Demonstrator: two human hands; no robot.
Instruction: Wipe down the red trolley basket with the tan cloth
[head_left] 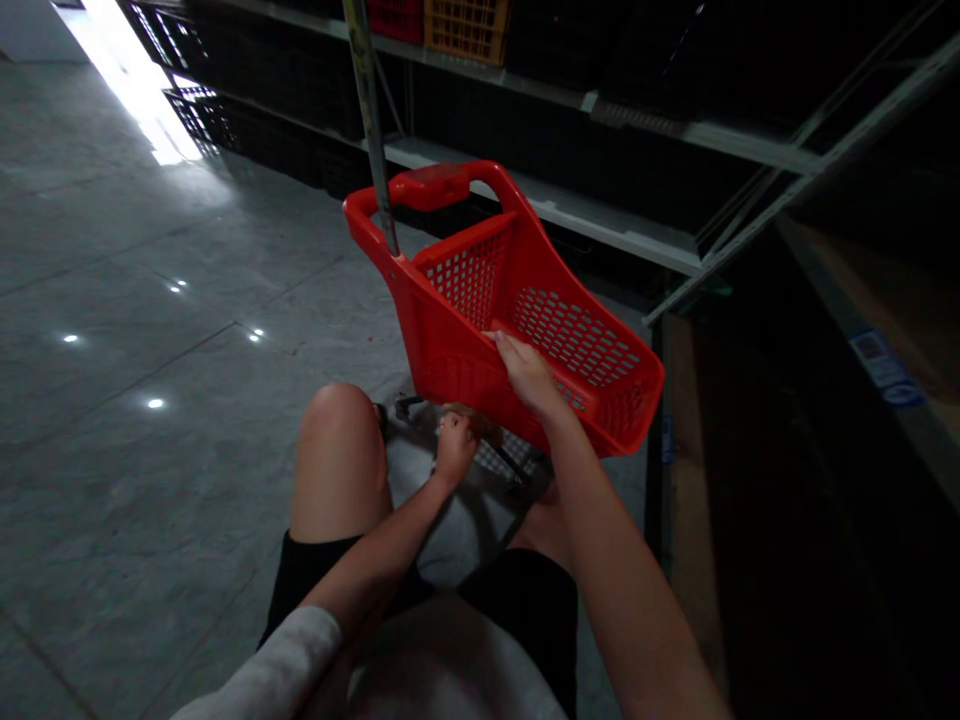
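A red plastic shopping cart [457, 330] with slotted walls stands tilted in view right in front of my knees. My right hand [525, 372] rests over its near rim, with the fingers bent inside the basket and the thumb side up. Lower down, my left hand [456, 445] is closed on a crumpled brown cloth [480, 425] against the cart's lower side. Part of that cloth is hidden by my fingers and lies in shadow. Beneath the basket, a dark wheel leg [409, 405] and a pale grid lower rack [501, 455] show.
Metal shelving [622, 235] runs behind the cart, with dark crates and a yellow crate [466, 28] on it. A worn metal post [367, 120] rises by the cart handle. Wooden boards [694, 520] lie along the right. Grey tiled floor [150, 500] spreads to the left.
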